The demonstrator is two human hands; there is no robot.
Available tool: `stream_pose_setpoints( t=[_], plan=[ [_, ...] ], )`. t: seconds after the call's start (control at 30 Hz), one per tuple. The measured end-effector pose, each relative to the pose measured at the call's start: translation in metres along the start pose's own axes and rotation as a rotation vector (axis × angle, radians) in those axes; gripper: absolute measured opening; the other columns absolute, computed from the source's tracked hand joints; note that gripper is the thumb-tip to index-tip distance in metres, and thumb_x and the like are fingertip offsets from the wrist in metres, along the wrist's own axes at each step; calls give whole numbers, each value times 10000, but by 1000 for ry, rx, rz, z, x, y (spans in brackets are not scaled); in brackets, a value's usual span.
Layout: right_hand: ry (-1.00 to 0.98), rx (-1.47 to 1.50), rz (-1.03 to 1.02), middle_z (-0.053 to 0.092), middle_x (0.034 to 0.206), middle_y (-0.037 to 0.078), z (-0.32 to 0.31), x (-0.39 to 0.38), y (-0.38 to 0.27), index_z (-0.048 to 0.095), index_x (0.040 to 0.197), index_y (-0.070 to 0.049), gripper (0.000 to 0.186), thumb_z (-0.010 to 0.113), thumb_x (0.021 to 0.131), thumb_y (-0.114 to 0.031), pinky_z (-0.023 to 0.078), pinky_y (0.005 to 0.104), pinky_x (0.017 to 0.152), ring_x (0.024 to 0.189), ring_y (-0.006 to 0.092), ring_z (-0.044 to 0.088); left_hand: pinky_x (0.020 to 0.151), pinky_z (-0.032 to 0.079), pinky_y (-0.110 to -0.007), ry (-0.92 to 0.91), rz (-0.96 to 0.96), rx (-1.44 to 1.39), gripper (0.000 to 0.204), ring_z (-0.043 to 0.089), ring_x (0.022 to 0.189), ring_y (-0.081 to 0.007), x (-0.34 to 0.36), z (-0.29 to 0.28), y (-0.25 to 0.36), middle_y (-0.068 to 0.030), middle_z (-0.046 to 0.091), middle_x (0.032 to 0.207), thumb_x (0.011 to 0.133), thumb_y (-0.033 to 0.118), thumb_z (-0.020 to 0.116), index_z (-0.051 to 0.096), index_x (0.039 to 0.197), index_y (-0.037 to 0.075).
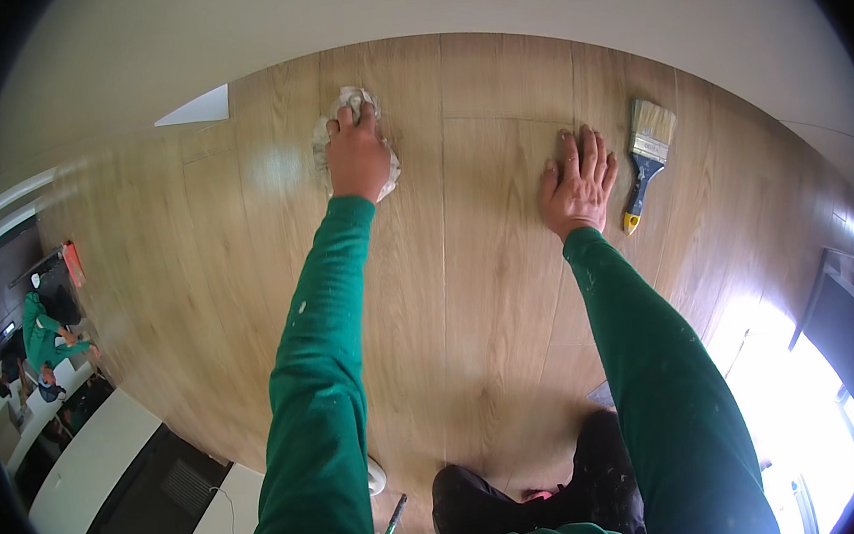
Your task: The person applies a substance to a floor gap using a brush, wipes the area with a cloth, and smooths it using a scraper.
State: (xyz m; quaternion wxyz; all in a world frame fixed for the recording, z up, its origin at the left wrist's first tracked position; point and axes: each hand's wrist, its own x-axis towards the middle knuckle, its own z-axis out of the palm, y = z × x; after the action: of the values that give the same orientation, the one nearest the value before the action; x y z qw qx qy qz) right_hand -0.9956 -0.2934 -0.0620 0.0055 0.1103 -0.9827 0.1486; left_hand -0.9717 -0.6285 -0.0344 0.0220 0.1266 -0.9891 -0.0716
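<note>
My left hand [358, 154] presses a crumpled whitish rag [392, 174] onto the wood-look plank floor [489, 222], near the far wall. Its fingers are bent over the cloth, which bunches out on both sides of the hand. Farther right, my right hand [578, 185] rests palm down on the planks with its fingers stretched out, holding nothing. Just right of it lies a flat paintbrush [650, 154] with pale bristles and a dark handle with a yellow end. The brush and the right hand are apart.
A pale wall [486, 1] curves along the far side, with a white triangular patch [196, 106] at its foot. At far left, a person in green [43, 332] is low to the floor near a red object [74, 263]. A green stick [393, 523] lies by my knees. Bright glass stands at right.
</note>
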Motion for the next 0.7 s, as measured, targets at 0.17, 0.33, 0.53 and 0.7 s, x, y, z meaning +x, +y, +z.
stream_pose_setpoints(
  t=[0.17,0.33,0.53,0.7],
  plan=[
    [20,-9,3,358,1646,186,-1,3,8,480,1534,-134,583,504,991,-347,112,584,1284,1570,365,246,943,538,-527,-7,-46,-40,531,558,1155,-450,-48,7,13,-241,552,1319,868,43,658,609,1397,56],
    [-3,-13,14,349,1652,184,-2,0,4,478,1535,-130,584,499,993,-348,111,583,1283,1572,366,240,985,459,-602,30,-107,-39,501,538,1221,-433,-88,14,20,-216,544,1358,912,155,654,614,1411,130],
    [30,-51,-24,348,1652,179,2,2,3,473,1537,-129,591,511,990,-351,118,583,1280,1574,361,239,1101,329,-671,465,-31,-45,334,535,1268,-369,82,47,37,-183,583,1359,976,273,607,687,1281,165],
    [70,-54,-62,373,1631,189,13,-2,-1,482,1530,-121,587,515,987,-342,156,588,1261,1552,374,274,1165,308,-647,271,257,-36,430,542,1330,-380,141,62,11,-177,595,1416,974,407,621,666,1334,178]
  ],
)
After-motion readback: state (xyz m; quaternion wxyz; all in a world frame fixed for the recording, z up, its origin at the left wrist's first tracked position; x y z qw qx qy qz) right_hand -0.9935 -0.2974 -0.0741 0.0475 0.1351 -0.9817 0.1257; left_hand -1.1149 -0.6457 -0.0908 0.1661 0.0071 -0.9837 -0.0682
